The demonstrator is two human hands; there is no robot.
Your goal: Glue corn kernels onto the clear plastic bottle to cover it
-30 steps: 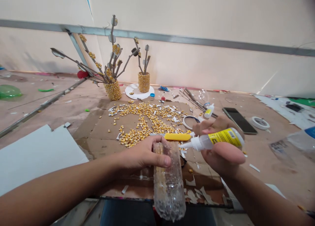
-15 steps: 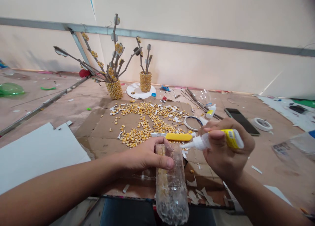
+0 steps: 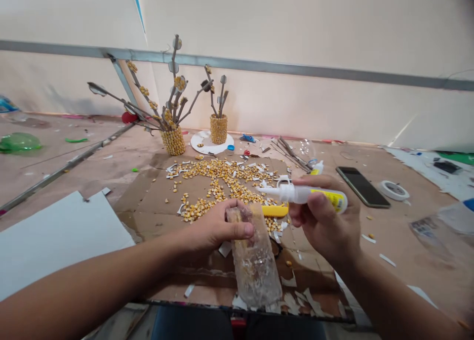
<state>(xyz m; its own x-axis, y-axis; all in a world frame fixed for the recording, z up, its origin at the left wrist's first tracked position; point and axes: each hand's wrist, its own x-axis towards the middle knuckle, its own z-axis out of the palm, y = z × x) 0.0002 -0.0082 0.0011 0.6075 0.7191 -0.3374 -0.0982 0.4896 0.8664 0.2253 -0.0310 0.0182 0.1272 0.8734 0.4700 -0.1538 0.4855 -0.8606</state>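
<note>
My left hand [image 3: 218,226] is closed around the upper end of a clear plastic bottle [image 3: 257,271], its thumb across the near side. The bottle's surface looks rough and crusted, and it tilts with its far end raised. In my right hand [image 3: 326,216] is a white glue bottle [image 3: 301,193] with a yellow label, lying sideways with its nozzle pointing left, above the clear bottle and apart from it. Behind them a yellow utility knife [image 3: 274,211] lies partly hidden by my left hand and the bottle. Loose corn kernels [image 3: 202,205] spread over the cardboard [image 3: 148,191].
Two kernel-covered pots [image 3: 173,141] with twigs stand at the back, one on a white disc [image 3: 200,141]. To the right lie a phone [image 3: 363,186], a tape roll [image 3: 393,190], sticks [image 3: 291,154] and a second glue bottle [image 3: 317,168]. White board [image 3: 62,241] lies at left.
The glue bottle has risen and moved left, its nozzle lifting away from the clear bottle's rim. The clear bottle has shifted slightly up and left in the left hand.
</note>
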